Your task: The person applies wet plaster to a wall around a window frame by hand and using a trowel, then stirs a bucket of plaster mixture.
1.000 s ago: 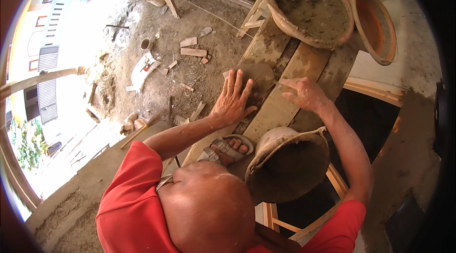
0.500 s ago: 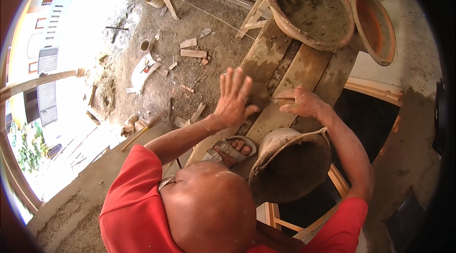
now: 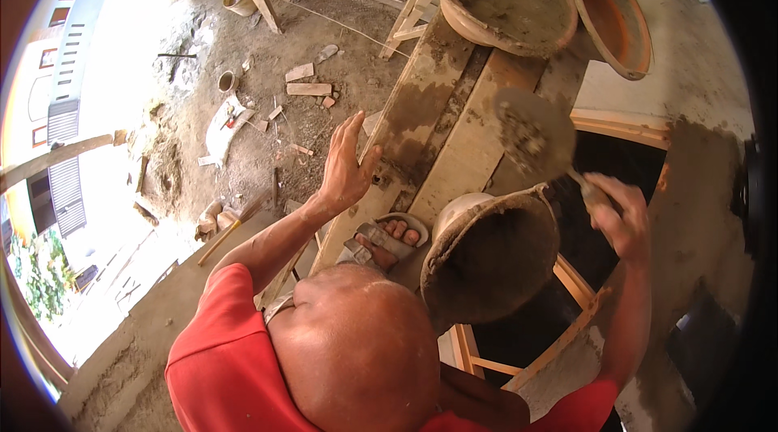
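Observation:
My right hand [image 3: 620,217] is closed round the handle of a trowel [image 3: 535,136], right of the planks. Its broad, mortar-smeared blade points up and left, above the plank edge and the mouth of a bucket [image 3: 455,216]. Grey crust coats that bucket's rim, and its inside is dark. Over the left edge of the planks [image 3: 462,136], my left hand [image 3: 344,164] is raised with nothing in it, fingers stretched out and thumb apart. At the far end of the planks stands a wide basin [image 3: 456,20] with wet mortar in it.
An orange-lined basin [image 3: 613,14] leans beside the mortar basin. My sandalled foot [image 3: 393,237] rests on the planks, left of the bucket. Dark openings with wooden frames [image 3: 624,139] lie right of the planks. Lower down on the left, broken bricks [image 3: 309,89] and a sack [image 3: 223,132] litter the ground.
My right hand has swung right, bringing the trowel up off the planks. My left hand has moved left and slightly down, away from the planks' middle. The whole view has shifted a little.

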